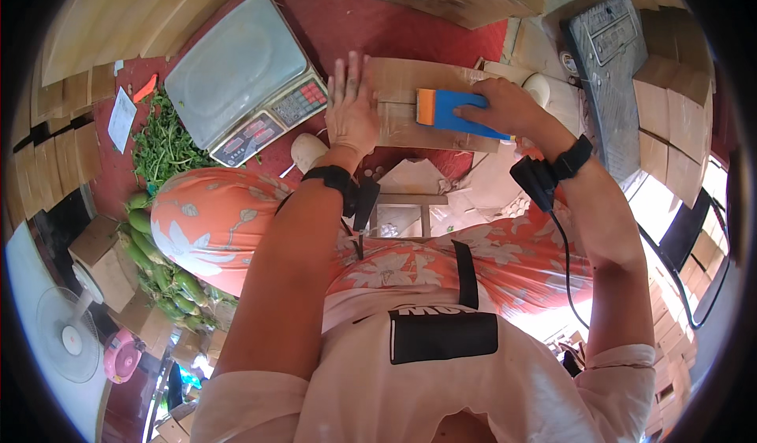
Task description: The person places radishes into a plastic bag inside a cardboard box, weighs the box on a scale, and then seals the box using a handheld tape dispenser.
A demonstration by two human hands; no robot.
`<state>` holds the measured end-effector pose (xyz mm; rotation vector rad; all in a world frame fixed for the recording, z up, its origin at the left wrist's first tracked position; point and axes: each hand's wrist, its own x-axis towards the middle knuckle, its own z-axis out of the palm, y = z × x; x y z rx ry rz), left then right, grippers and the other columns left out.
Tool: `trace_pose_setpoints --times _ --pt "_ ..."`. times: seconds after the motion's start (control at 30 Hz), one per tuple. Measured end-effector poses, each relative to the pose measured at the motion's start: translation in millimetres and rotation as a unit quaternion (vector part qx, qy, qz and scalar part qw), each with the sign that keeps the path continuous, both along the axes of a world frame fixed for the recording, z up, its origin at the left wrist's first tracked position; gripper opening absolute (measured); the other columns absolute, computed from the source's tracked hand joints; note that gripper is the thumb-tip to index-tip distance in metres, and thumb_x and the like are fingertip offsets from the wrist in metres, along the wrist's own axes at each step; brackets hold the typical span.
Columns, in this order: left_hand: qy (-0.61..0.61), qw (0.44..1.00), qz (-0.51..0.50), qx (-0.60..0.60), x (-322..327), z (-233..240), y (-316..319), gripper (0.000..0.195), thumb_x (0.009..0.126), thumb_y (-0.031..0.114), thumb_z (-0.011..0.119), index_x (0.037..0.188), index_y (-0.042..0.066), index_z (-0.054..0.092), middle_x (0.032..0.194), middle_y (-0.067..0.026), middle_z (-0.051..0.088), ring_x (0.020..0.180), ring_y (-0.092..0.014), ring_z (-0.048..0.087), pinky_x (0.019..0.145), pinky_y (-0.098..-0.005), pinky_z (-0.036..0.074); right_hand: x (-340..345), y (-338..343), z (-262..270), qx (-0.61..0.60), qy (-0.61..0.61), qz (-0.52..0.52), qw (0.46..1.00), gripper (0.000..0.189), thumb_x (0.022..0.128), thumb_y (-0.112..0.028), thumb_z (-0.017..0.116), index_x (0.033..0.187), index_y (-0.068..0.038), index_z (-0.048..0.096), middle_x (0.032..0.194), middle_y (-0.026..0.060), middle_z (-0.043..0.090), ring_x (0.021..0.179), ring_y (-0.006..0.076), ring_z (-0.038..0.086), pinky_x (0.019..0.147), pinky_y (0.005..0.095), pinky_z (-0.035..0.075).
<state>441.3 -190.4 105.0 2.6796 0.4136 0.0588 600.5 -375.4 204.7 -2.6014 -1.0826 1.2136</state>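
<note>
A flattened cardboard box (402,88) lies before me, with clear tape along its middle seam. My left hand (353,112) rests flat at the box's left end, fingers extended and holding nothing. In my right hand (508,109) is a blue tape dispenser (458,113); its orange end with a toothed edge lies over the seam near the middle of the box. Whether tape runs from the dispenser to the box cannot be told.
A digital scale (242,70) stands at the left, beside leafy greens (168,141). Green vegetables (159,265) lie beyond my left knee. A worn dark platform (612,76) is at the right. Stacked cartons (680,118) line both sides. A small wooden frame (414,199) sits between my legs.
</note>
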Motion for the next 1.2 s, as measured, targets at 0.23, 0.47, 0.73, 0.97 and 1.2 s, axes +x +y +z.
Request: trace_pose_setpoints --times 0.23,0.47,0.73,0.97,1.2 --pt "-0.093 0.996 -0.015 0.008 59 5 -6 0.055 0.087 0.026 0.047 0.137 0.009 0.031 0.144 -0.0114 0.024 0.134 -0.031 0.019 0.108 -0.0415 0.021 1 -3 -4 0.015 0.005 -0.01 1.0 0.051 0.075 -0.048 0.059 0.09 0.0 0.064 0.084 0.019 0.063 0.08 0.0339 0.061 0.075 0.0413 0.048" --pt "0.019 0.994 -0.017 0.104 59 -1 -25 0.03 0.087 0.032 0.047 0.103 0.008 0.054 0.105 -0.0129 0.054 0.097 -0.032 0.05 0.086 -0.0427 0.041 2 -7 -13 -0.015 0.019 -0.015 1.0 0.053 0.075 -0.051 0.057 0.09 0.0 0.064 0.086 0.0191 0.063 0.083 0.0337 0.061 0.077 0.0413 0.048" --pt "0.017 0.992 -0.012 0.126 62 -4 -25 0.03 0.088 0.034 0.044 0.096 0.006 0.052 0.1 -0.0127 0.054 0.093 -0.032 0.05 0.076 -0.0438 0.044 4 -13 -3 -0.017 0.023 -0.01 1.0 0.057 0.075 -0.055 0.057 0.091 -0.001 0.063 0.091 0.0182 0.063 0.088 0.0328 0.061 0.078 0.0409 0.048" --pt "0.027 0.991 -0.015 0.13 63 -5 -22 0.032 0.09 0.035 0.041 0.097 0.007 0.053 0.102 -0.0127 0.053 0.097 -0.033 0.049 0.078 -0.0461 0.043 46 -99 31 0.033 0.044 -0.016 0.998 0.052 0.075 -0.05 0.06 0.089 0.0 0.062 0.08 0.0187 0.062 0.075 0.0332 0.06 0.067 0.0397 0.046" --pt "0.043 0.99 -0.021 0.13 64 -8 -22 0.032 0.091 0.036 0.038 0.101 0.008 0.051 0.104 -0.013 0.052 0.098 -0.032 0.047 0.079 -0.0466 0.041 64 -155 42 0.029 0.109 -0.094 0.989 0.041 0.075 -0.039 0.067 0.084 0.001 0.06 0.071 0.0179 0.058 0.068 0.0277 0.056 0.064 0.0349 0.044"
